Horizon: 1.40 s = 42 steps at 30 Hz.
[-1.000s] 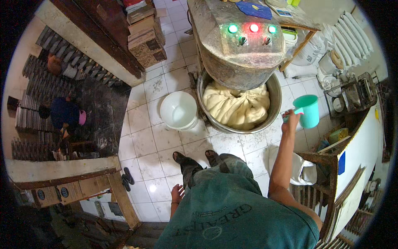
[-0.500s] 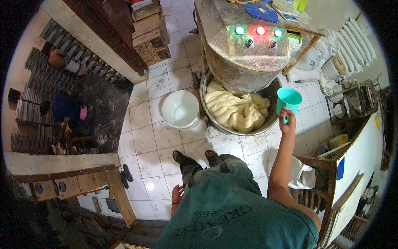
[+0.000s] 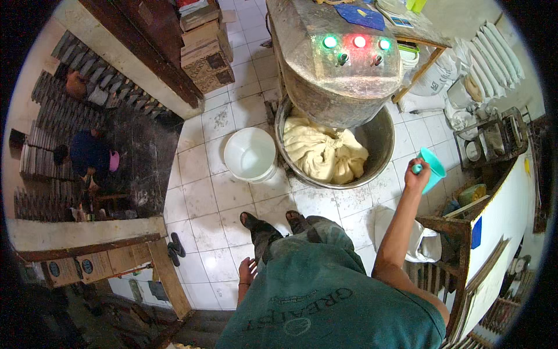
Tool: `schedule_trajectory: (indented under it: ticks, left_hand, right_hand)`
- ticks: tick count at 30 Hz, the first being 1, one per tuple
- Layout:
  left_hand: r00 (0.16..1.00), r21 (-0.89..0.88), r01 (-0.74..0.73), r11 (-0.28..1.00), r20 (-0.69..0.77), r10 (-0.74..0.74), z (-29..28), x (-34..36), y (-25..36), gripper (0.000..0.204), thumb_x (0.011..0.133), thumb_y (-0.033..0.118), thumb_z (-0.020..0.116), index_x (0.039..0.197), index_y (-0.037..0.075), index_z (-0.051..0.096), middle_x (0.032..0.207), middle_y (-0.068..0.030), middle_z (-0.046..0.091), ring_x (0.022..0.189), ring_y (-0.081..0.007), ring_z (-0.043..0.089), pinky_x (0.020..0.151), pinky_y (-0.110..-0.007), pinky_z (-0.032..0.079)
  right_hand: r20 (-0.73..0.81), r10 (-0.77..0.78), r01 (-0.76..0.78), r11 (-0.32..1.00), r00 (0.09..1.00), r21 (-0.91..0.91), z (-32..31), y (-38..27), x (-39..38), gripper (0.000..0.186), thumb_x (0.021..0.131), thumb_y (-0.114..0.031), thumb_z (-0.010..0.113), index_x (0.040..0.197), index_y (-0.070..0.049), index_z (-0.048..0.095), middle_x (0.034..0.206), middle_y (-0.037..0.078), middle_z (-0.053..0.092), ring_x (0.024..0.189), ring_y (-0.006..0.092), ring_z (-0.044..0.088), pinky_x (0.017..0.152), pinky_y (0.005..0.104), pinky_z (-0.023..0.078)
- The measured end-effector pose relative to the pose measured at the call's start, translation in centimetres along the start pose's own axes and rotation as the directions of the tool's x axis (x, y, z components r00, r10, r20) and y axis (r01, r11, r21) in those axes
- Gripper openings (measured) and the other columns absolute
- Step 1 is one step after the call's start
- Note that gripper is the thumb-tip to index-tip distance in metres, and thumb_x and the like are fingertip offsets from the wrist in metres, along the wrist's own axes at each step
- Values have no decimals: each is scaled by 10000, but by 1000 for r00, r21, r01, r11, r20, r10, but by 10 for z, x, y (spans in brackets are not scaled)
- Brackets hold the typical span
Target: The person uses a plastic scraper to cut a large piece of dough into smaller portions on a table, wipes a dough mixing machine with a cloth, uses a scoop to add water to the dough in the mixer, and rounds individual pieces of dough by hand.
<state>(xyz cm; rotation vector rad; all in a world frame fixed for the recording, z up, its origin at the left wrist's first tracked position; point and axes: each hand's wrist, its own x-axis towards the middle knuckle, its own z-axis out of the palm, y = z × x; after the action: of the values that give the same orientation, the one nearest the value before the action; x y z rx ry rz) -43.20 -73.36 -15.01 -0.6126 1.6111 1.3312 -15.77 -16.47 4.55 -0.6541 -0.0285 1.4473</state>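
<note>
My right hand [image 3: 418,174] is closed round the handle of a teal plastic jug [image 3: 433,169]. It holds the jug out to the right of a large steel mixing bowl [image 3: 386,167], apart from the rim. Inside the bowl a mass of pale dough [image 3: 325,152] lies folded and twisted, partly under the mixer head [image 3: 340,87]. Red and green lights glow on the mixer. A white bucket [image 3: 251,155] with what looks like a little clear liquid stands left of the bowl. My left hand [image 3: 247,271] hangs beside my thigh, its fingers loosely apart, holding nothing.
At the right stand a wooden bench [image 3: 488,244] and a white sack [image 3: 423,243]. A scale [image 3: 494,139] sits beyond them. Cardboard boxes [image 3: 204,61] are stacked far left of the mixer. Black slippers [image 3: 175,249] lie by the doorway. Another person [image 3: 90,154] crouches in the left room.
My right hand has swung the jug away from the bowl to the right and tipped it over sideways. The dough has turned and shifted in the bowl. My left hand stays low.
</note>
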Motion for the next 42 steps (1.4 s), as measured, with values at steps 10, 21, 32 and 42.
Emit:
schedule_trajectory:
  ticks: [10,21,32,42]
  left_hand:
    - [999,-3,-52,999,10,52,1,-1,-3,367,833,296,445,1149,113,407,1030,-54,530,907,-180,519,707,-374,414]
    - [1000,20,3,1000,-4,-3,-7,10,-9,392,834,309,425,1171,113,384,1062,-62,515,956,-195,499,726,-387,397]
    - [1000,99,10,995,6,-11,6,1,13,372,835,308,424,1155,119,402,1057,-54,513,922,-175,509,713,-353,393]
    - [1000,64,4,998,24,-5,2,5,8,368,838,301,434,1161,127,399,1042,-47,518,915,-182,507,721,-370,390]
  right_hand:
    - [138,-72,150,677,988,-720,-13,82,-20,508,771,0,431,1215,-95,204,768,57,460,543,124,429,442,273,361]
    - [95,409,-407,913,908,-36,-3,44,5,213,725,19,426,920,104,409,776,139,462,593,165,433,491,241,386]
    - [-54,160,-125,907,986,402,1,-6,-7,207,702,53,406,902,104,388,719,135,435,575,187,430,529,268,426]
    - [92,-297,271,647,950,-713,-2,51,-30,765,704,63,405,1307,-189,8,687,39,396,506,105,365,414,221,337]
